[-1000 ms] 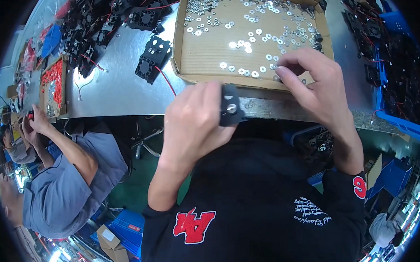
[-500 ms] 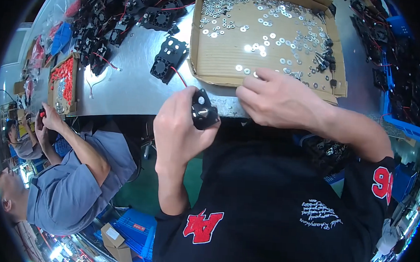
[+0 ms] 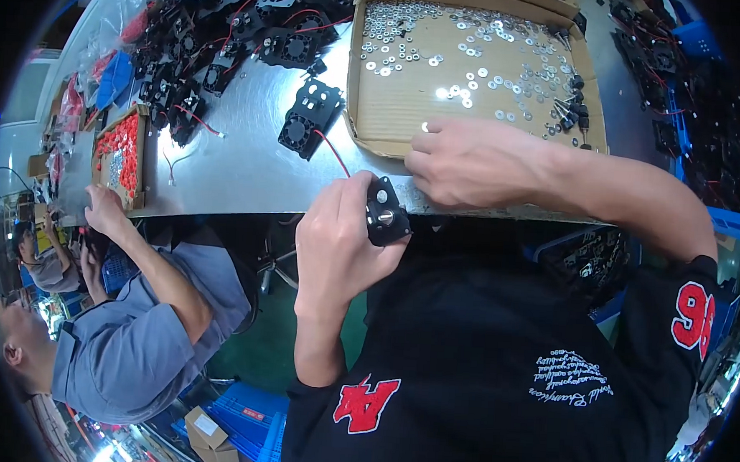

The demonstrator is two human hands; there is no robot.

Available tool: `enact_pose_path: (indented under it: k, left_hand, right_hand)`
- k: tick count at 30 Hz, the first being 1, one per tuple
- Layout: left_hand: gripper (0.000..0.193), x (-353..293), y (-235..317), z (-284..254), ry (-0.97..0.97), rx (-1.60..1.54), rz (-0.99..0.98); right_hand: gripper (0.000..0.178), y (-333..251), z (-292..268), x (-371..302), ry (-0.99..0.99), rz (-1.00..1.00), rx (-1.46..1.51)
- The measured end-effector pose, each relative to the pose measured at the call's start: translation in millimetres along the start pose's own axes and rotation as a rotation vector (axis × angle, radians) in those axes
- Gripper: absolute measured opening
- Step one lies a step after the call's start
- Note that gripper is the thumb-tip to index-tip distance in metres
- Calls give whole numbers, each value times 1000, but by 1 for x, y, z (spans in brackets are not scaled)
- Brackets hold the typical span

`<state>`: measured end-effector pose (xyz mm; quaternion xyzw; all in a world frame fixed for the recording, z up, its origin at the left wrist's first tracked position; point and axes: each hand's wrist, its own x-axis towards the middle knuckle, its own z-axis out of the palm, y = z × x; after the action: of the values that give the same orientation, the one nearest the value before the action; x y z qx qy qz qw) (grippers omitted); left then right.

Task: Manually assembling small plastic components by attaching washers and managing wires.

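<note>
My left hand grips a small black cooling fan just below the metal table's front edge. A red wire runs from near the fan up onto the table. My right hand rests at the near rim of a shallow cardboard tray, fingers pinched together close to the fan; whether it holds a washer I cannot tell. The tray holds several loose silver washers and a few dark screws.
Two black fans lie on the metal table left of the tray, with a heap of fans behind. A small box of red parts sits at the left. A person in a grey shirt works on my left. Blue bins stand at the right.
My right hand has drawn back from the washers in the tray to the tray's near rim, closer to the fan. My left hand still holds the fan, slightly turned.
</note>
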<state>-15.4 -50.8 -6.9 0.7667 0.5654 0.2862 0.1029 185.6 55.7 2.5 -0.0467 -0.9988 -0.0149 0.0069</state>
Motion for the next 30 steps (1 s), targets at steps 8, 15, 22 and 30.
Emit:
enact_pose_path:
  k: [8,15,22,30]
  left_hand:
    - [46,14,5,5,4,35,99]
    - [46,35,20,13,-112,176,146]
    - [45,37,25,22,-102,221,229]
    - [35,34,31,25,-85,235,273]
  right_hand:
    - [6,-10,-17,-54,597,777,1170]
    - [18,-42,-17,-63,772,814,1327]
    - [21,-47,-14,-52,708,645,951]
    - [19,-49,-4,-48,690,614,1015]
